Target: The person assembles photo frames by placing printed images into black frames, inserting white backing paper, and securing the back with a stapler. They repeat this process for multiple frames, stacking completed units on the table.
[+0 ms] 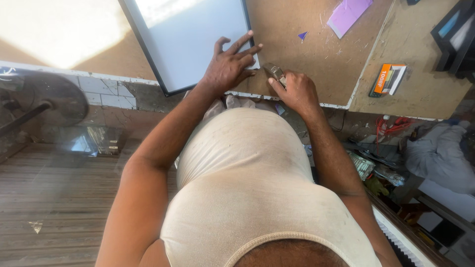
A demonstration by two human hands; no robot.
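Sunlit brown worktable (316,54), white tiled edge (106,89), plank floor (54,198).

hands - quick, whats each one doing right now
Left hand: open, fingers spread, pressing flat on the corner of the black-framed panel.
Right hand: closed around a small metal tool on the workbench.

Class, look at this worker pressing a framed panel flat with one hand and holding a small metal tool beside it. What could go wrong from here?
1. The left hand is spread on the framed panel right next to the metal tool in the right hand; a slip might hurt the fingers.
2. The panel overhangs the table edge, so it could tip.
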